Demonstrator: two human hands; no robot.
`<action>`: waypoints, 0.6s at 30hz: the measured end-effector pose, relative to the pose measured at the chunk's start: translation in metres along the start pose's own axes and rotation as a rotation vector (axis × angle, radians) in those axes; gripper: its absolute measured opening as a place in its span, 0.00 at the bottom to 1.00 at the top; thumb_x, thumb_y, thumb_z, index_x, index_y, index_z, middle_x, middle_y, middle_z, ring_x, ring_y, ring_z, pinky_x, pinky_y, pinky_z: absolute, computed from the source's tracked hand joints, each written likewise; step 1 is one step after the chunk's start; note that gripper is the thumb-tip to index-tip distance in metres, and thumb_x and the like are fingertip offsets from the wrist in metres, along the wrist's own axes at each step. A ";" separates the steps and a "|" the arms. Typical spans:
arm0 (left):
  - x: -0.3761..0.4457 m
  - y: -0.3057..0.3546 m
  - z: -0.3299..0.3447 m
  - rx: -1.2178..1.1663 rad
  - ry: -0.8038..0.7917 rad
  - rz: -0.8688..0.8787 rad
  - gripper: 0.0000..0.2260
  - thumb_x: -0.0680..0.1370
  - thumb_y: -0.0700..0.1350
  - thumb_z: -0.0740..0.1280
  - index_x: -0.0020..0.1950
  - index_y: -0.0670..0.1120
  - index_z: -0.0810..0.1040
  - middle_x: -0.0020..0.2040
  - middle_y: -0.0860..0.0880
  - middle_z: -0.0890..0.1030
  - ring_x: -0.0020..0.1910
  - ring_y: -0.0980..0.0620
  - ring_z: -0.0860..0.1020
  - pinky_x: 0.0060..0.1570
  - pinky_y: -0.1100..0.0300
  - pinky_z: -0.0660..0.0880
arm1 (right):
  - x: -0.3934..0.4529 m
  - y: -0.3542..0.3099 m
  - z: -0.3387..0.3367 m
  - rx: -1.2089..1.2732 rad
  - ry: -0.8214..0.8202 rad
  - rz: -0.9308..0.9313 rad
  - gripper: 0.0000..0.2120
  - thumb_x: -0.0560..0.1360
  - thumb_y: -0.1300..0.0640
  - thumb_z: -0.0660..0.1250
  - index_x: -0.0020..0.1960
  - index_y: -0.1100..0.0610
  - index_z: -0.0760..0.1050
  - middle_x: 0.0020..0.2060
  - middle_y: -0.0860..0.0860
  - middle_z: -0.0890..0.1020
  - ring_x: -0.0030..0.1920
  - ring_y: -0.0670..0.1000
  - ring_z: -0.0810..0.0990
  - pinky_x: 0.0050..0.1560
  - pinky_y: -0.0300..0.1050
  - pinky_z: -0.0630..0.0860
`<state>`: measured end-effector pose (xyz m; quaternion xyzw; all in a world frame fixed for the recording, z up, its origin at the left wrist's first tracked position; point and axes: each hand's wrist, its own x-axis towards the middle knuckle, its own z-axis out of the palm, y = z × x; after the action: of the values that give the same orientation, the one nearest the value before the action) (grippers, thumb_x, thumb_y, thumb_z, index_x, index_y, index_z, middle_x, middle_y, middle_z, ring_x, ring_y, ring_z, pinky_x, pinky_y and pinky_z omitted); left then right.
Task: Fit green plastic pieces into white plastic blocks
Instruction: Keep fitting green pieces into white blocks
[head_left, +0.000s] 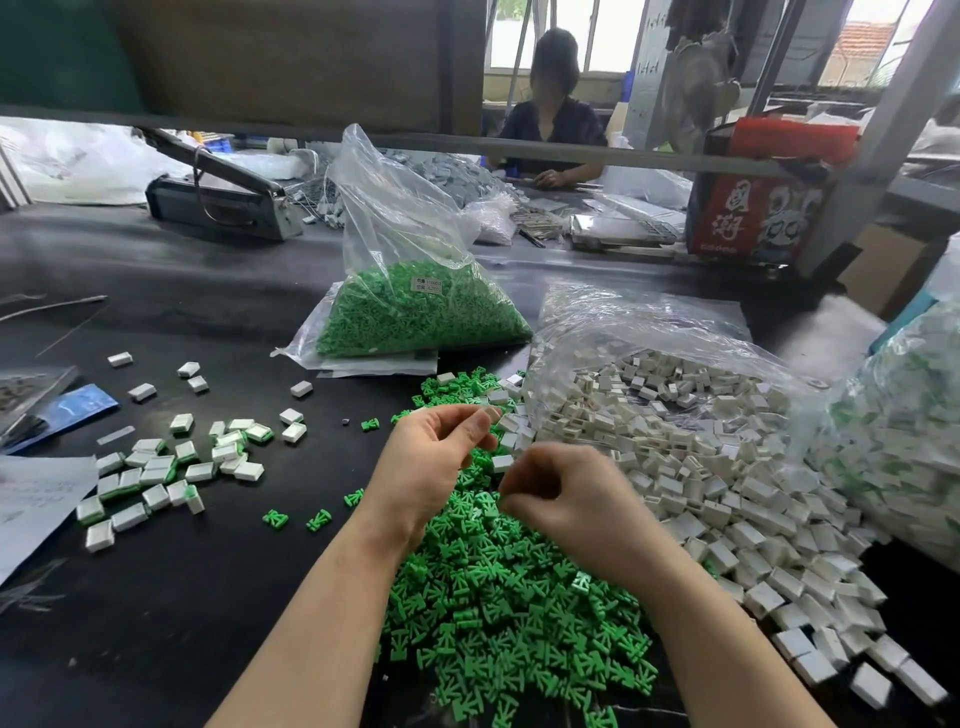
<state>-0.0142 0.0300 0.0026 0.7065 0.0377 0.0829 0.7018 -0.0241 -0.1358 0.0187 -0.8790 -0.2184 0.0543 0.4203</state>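
1. a dark matte worktop (182, 597) runs through a workshop with windows behind; another person (553, 119) sits at its far side.
2. a clear crinkled bag (415, 291) holds green pieces; a second bag (665, 395) spills white blocks (753, 519), boxy and slotted.
3. loose green pieces (493, 613), small, glossy and forked, lie heaped under both wrists.
4. fitted blocks (156, 467), white with green edges, lie scattered to the left.
5. the left hand (434, 457) has its fingers curled, a pale bit at the tips; what it grips i cannot tell.
6. the right hand (561, 499) is curled just above the heap; its hold is hidden.
7. a red carton (748, 218) stands far right.
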 end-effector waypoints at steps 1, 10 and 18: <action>0.000 0.000 0.000 0.000 -0.022 0.014 0.07 0.79 0.47 0.69 0.51 0.46 0.84 0.34 0.55 0.83 0.29 0.67 0.74 0.31 0.75 0.68 | 0.000 0.000 -0.002 0.120 0.072 0.016 0.05 0.74 0.58 0.73 0.43 0.49 0.80 0.39 0.48 0.83 0.39 0.41 0.80 0.43 0.36 0.79; -0.003 0.004 0.004 -0.030 -0.114 0.103 0.09 0.81 0.42 0.63 0.50 0.47 0.84 0.35 0.54 0.82 0.31 0.65 0.75 0.31 0.73 0.69 | 0.002 -0.001 -0.009 0.849 0.274 0.029 0.14 0.70 0.66 0.72 0.54 0.56 0.81 0.41 0.53 0.85 0.42 0.50 0.83 0.40 0.39 0.79; -0.007 0.006 0.005 0.019 -0.199 0.136 0.11 0.82 0.43 0.61 0.46 0.42 0.81 0.34 0.54 0.81 0.32 0.63 0.75 0.32 0.73 0.69 | 0.001 0.000 -0.010 0.854 0.321 0.030 0.11 0.66 0.58 0.74 0.48 0.55 0.84 0.44 0.57 0.85 0.42 0.51 0.82 0.39 0.40 0.79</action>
<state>-0.0202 0.0237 0.0083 0.7187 -0.0797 0.0595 0.6882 -0.0202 -0.1426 0.0251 -0.6275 -0.0958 0.0089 0.7727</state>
